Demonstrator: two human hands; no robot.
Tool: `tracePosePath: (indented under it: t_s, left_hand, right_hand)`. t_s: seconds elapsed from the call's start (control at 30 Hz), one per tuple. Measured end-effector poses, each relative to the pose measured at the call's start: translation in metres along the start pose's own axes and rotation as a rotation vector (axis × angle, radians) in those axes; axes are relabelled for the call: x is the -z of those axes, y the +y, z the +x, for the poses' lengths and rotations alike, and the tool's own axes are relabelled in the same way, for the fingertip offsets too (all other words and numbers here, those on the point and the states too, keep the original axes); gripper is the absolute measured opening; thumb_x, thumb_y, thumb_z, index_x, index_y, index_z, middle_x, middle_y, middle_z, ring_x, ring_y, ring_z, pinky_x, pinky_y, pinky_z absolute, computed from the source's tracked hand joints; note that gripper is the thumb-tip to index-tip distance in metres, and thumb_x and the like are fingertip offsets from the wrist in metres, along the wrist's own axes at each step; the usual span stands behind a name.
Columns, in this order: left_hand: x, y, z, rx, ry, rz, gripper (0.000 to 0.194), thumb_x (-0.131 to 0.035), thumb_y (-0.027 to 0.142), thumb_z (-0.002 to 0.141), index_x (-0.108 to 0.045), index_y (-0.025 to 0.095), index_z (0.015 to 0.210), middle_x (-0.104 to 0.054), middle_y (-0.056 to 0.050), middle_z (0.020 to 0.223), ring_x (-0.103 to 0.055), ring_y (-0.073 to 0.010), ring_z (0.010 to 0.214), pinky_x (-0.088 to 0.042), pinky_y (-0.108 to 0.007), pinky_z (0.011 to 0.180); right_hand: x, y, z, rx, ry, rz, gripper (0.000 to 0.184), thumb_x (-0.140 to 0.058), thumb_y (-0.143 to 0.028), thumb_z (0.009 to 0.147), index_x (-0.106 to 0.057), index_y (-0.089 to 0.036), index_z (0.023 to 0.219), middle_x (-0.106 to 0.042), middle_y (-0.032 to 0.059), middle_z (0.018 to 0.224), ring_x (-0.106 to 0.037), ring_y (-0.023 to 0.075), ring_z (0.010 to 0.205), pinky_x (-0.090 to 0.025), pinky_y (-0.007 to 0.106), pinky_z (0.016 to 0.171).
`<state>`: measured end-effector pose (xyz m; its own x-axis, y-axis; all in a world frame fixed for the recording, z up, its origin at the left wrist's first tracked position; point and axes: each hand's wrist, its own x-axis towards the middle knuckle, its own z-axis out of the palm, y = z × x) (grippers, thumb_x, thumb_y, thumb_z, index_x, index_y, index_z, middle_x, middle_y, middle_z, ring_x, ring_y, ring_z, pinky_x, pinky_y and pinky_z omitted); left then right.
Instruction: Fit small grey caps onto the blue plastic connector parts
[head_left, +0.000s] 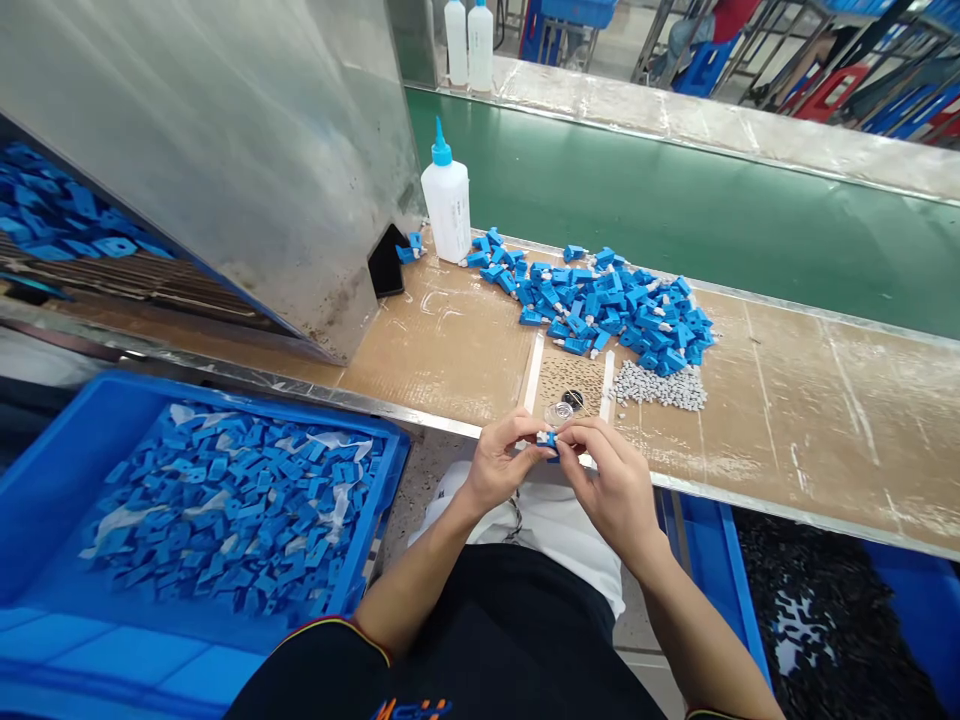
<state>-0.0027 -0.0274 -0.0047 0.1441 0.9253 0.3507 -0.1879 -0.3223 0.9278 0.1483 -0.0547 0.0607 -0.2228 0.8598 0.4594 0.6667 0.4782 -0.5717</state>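
My left hand (pixel 501 462) and my right hand (pixel 609 482) meet at the bench's near edge, both pinching one small blue plastic part (pixel 550 440) with a whitish piece at its end. Just beyond my fingers lie a small clear dish (pixel 559 411) and a dark round item (pixel 573 398) on a speckled cardboard patch. Farther back lies a heap of blue parts (pixel 611 310), and beside it a pile of small grey pieces (pixel 660 387).
A white squeeze bottle with a blue nozzle (pixel 447 205) stands by a tilted metal chute (pixel 225 150). A blue bin of blue parts (pixel 225 500) sits at my lower left, and a bin of dark parts (pixel 832 610) at lower right. A green conveyor belt (pixel 712 215) runs behind the bench.
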Motion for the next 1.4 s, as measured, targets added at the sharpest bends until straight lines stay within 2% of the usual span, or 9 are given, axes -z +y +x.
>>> tracePosePath:
  t_s: [0.17, 0.3, 0.53, 0.7, 1.0, 1.07, 1.2, 1.33, 1.4]
  left_hand:
    - [0.008, -0.002, -0.001, 0.007, -0.032, 0.078, 0.029, -0.072, 0.048, 0.087, -0.073, 0.019, 0.089, -0.064, -0.002, 0.073, -0.057, -0.0133, 0.066, -0.047, -0.026, 0.063]
    - [0.006, -0.002, -0.002, 0.027, -0.014, -0.001, 0.026, -0.075, 0.046, 0.085, -0.072, 0.02, 0.09, -0.067, -0.002, 0.077, -0.06, -0.0134, 0.068, -0.049, -0.025, 0.063]
    - [-0.01, 0.003, -0.011, 0.252, 0.113, -0.175, 0.035, -0.078, 0.049, 0.082, -0.069, 0.02, 0.098, -0.076, -0.005, 0.091, -0.073, -0.0177, 0.083, -0.058, -0.028, 0.076]
    - [-0.017, 0.016, -0.012, 0.372, 0.08, -0.215, 0.046, -0.072, 0.052, 0.086, -0.067, 0.018, 0.117, -0.077, -0.014, 0.113, -0.074, -0.025, 0.103, -0.06, -0.035, 0.09]
    - [-0.019, 0.029, -0.002, 0.342, 0.058, -0.042, 0.032, -0.065, 0.046, 0.092, -0.069, 0.018, 0.106, -0.078, -0.01, 0.105, -0.075, -0.0229, 0.098, -0.061, -0.032, 0.087]
    - [-0.019, 0.026, 0.003, 0.33, -0.006, -0.022, 0.033, -0.063, 0.046, 0.094, -0.067, 0.018, 0.111, -0.078, -0.011, 0.106, -0.075, -0.0223, 0.098, -0.06, -0.032, 0.089]
    - [-0.003, 0.012, 0.052, 0.222, -0.343, 0.127, 0.046, -0.068, 0.042, 0.09, -0.062, 0.02, 0.13, -0.074, -0.013, 0.12, -0.073, -0.0235, 0.099, -0.059, -0.034, 0.086]
    - [0.019, -0.017, 0.134, 0.004, -0.206, 0.736, 0.02, -0.058, 0.022, 0.092, -0.07, 0.018, 0.107, -0.073, -0.012, 0.114, -0.066, -0.0279, 0.109, -0.05, -0.046, 0.102]
    - [0.023, -0.031, 0.165, -0.042, -0.243, 0.99, 0.019, -0.057, 0.015, 0.09, -0.069, 0.016, 0.104, -0.07, -0.015, 0.115, -0.061, -0.0321, 0.114, -0.045, -0.051, 0.106]
  right_hand:
    - [-0.007, 0.0, -0.006, 0.028, 0.018, -0.069, 0.013, -0.052, -0.015, 0.098, -0.062, -0.023, 0.095, -0.072, 0.0072, 0.093, -0.069, 0.0203, 0.086, -0.057, 0.033, 0.075]
    - [-0.01, 0.005, -0.008, -0.001, 0.038, 0.046, 0.012, -0.053, -0.016, 0.098, -0.062, -0.024, 0.094, -0.07, 0.0059, 0.088, -0.069, 0.0196, 0.082, -0.057, 0.032, 0.071]
    - [-0.017, 0.013, -0.019, -0.072, 0.083, 0.112, 0.017, -0.06, -0.021, 0.094, -0.062, -0.023, 0.11, -0.065, 0.0077, 0.101, -0.065, 0.0182, 0.079, -0.058, 0.033, 0.067]
    - [-0.03, 0.009, -0.024, -0.069, 0.192, -0.021, 0.016, -0.061, -0.018, 0.093, -0.063, -0.024, 0.108, -0.066, 0.0091, 0.1, -0.066, 0.0224, 0.091, -0.058, 0.037, 0.074]
    - [-0.041, 0.0, -0.016, -0.054, 0.312, -0.081, 0.015, -0.059, -0.018, 0.094, -0.063, -0.024, 0.107, -0.068, 0.0089, 0.096, -0.067, 0.0233, 0.089, -0.057, 0.039, 0.075]
    - [-0.039, 0.002, -0.017, -0.07, 0.317, -0.082, 0.014, -0.059, -0.018, 0.094, -0.063, -0.024, 0.106, -0.069, 0.009, 0.096, -0.066, 0.0231, 0.088, -0.057, 0.038, 0.075]
    - [-0.003, 0.04, -0.026, -0.11, 0.311, -0.229, 0.012, -0.058, -0.022, 0.094, -0.063, -0.022, 0.105, -0.068, 0.0093, 0.094, -0.063, 0.0229, 0.083, -0.054, 0.037, 0.072]
    - [0.082, 0.127, -0.048, -0.245, 0.414, -0.611, 0.003, -0.063, -0.024, 0.087, -0.064, -0.021, 0.085, -0.064, 0.0099, 0.078, -0.056, 0.0228, 0.068, -0.043, 0.037, 0.061]
    - [0.131, 0.175, -0.06, -0.361, 0.45, -0.741, 0.017, -0.068, -0.023, 0.079, -0.057, -0.023, 0.066, -0.053, 0.0055, 0.062, -0.045, 0.0183, 0.056, -0.033, 0.036, 0.053]
